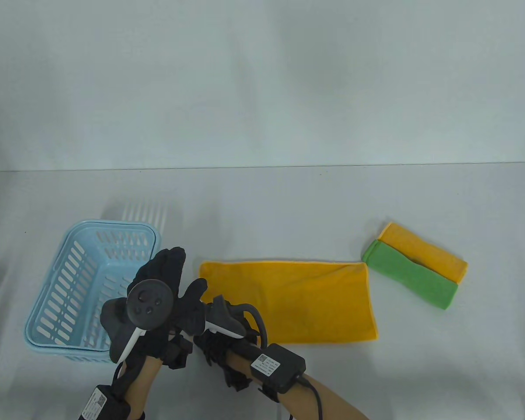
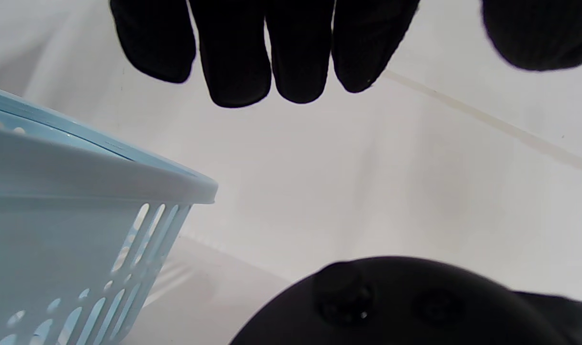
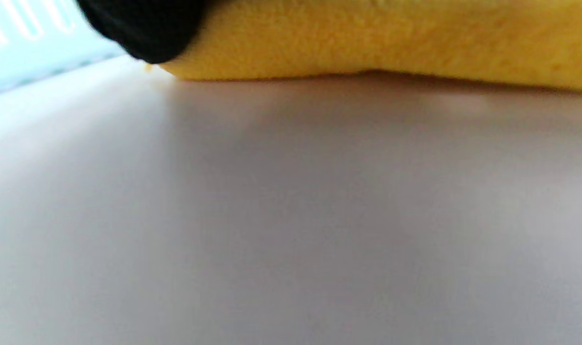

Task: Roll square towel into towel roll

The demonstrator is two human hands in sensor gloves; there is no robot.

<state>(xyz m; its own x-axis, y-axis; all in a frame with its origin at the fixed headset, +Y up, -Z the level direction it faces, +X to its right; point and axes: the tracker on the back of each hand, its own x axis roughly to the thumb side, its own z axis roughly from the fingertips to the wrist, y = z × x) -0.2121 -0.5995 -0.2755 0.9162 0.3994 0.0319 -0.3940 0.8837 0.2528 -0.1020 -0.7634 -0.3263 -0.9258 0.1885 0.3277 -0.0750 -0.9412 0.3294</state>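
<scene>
Folded yellow cloth towel (image 1: 293, 302) lies long axis left-right; our right hand (image 1: 194, 302) touches its left end, grip unclear; left hand (image 1: 164, 271) relaxed, empty.

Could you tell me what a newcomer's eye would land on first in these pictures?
Most likely the big yellow towel lying flat at the table's centre, with the right hand at its left end. Next, the light blue basket at the left, with the left hand above its right side, fingers straight. At the right lie a folded green towel and a folded yellow towel, side by side.
</scene>
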